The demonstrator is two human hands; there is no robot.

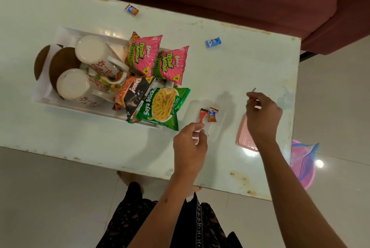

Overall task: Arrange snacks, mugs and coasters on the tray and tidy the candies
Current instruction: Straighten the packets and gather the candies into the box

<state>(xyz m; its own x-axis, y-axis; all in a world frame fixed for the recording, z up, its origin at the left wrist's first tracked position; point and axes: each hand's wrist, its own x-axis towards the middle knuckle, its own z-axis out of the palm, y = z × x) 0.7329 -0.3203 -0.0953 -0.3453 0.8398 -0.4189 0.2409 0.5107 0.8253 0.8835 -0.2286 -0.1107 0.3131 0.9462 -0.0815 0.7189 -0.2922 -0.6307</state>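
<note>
- Table [230,71]: pale glossy top, worn at the edges.
- Tray [48,95]: white, rectangular, on the table's left half.
- Tray contents: two white floral mugs [94,55] lying on their sides; brown round coasters [60,61] propped at the left end; two pink snack packets [144,53]; one black-and-orange packet [132,95]; one green Soya Sticks packet [162,105] overhanging the tray's right end.
- Clear container [218,125]: shallow, transparent, on the table just right of the tray.
- Red candy [202,114] and orange candy [212,114]: side by side over the clear container.
- Left hand [189,143]: fingers curled together, fingertips pinching the lower end of the red candy.
- Right hand [262,115]: well to the right of the container, fingers closed on a small wrapper, only its tip showing.
- Pink lid [245,137]: flat on the table, partly under the right wrist.
- Blue candy [212,42]: loose on the table, well beyond both hands.
- Red-and-blue candy [131,9]: loose near the far table edge, above the tray.
</note>
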